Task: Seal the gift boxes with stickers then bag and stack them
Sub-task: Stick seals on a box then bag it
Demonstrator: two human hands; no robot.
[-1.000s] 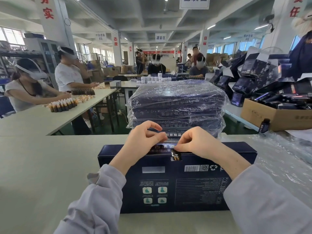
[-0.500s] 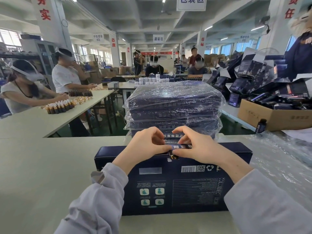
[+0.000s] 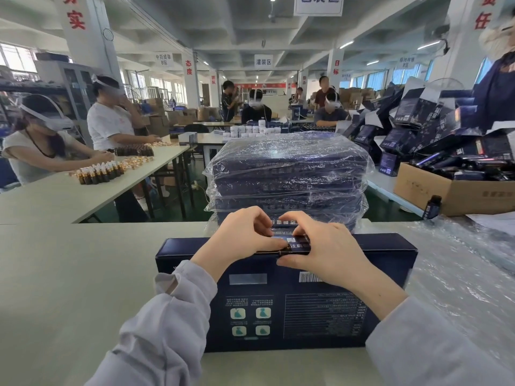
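A pale grey-green table (image 3: 69,274) carries everything. Directly under the left hand (image 3: 242,238) and the right hand (image 3: 320,252) a dark blue gift box (image 3: 306,316) lies flat, printed face up; both hands pinch at its far edge. Just beyond the hands stands a stack of bagged boxes (image 3: 287,174), touching the gift box. To the right of the right hand lies crinkled clear plastic (image 3: 459,274). Further right and beyond, a small dark bottle (image 3: 432,207) stands.

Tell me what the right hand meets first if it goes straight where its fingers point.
Probably the left hand, fingertips close ahead of the right hand, both pinching a dark sticker atop the dark blue cardboard gift box. Behind stands the stack of bagged blue boxes; depth unclear.
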